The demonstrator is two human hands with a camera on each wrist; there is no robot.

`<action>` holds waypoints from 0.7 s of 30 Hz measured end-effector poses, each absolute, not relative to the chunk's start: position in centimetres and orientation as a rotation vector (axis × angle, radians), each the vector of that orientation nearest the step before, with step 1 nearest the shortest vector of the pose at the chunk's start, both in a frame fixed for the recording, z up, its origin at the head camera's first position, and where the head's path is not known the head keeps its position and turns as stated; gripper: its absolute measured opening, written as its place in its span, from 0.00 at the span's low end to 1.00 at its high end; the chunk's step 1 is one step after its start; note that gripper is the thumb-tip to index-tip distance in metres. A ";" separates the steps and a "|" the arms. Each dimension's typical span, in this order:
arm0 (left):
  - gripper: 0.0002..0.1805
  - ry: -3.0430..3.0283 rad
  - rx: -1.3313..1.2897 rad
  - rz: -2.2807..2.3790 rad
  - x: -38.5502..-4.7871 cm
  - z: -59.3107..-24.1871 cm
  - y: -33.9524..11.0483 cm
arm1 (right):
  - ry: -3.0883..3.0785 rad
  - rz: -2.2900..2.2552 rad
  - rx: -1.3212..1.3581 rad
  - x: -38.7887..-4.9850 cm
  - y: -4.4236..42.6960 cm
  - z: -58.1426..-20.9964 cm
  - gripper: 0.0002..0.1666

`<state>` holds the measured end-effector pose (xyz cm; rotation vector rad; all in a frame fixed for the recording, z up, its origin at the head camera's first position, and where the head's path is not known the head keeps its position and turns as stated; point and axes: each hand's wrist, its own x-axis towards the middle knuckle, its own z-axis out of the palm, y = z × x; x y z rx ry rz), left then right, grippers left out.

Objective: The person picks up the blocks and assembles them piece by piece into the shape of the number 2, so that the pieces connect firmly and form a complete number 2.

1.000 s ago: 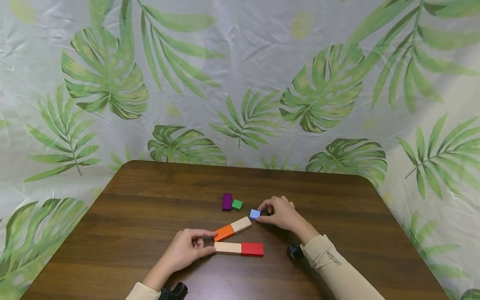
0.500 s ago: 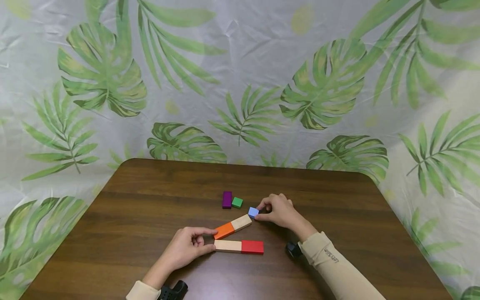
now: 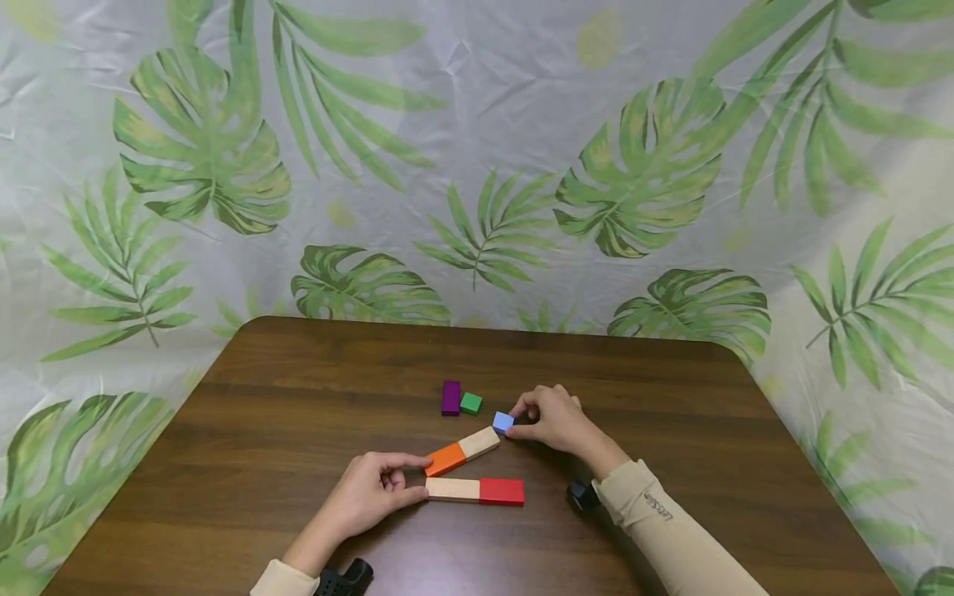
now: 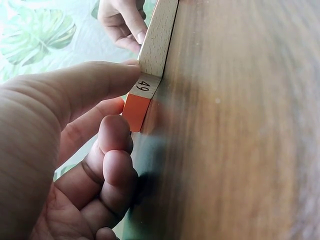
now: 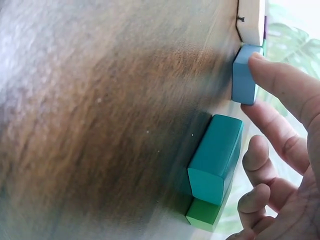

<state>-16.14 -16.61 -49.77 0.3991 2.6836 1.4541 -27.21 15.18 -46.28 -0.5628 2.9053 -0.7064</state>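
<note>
My left hand holds the left ends of two block rows between thumb and index finger. The thumb lies against a plain wood block, the index finger against an orange block. A red block continues the near row; another plain wood block extends the slanted orange one. With thumb and index finger, my right hand pinches a small light blue block at the slanted row's far end. In the right wrist view this blue block meets the wood block's end.
Beyond the slanted row, a purple block and a green block lie side by side. The right wrist view shows a teal block and a light green block below the right fingers. The brown table backs onto a leaf-patterned cloth.
My right hand has shifted the blue block slightly left and turned it, closing the gap to the plain wood block. In the last half second hardly anything moved; the left hand keeps its place.
</note>
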 end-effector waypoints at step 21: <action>0.18 2.689 0.398 1.442 -16.1 -49.8 -16.6 | 2.884 -0.802 -0.639 -27.3 16.9 -45.7 0.14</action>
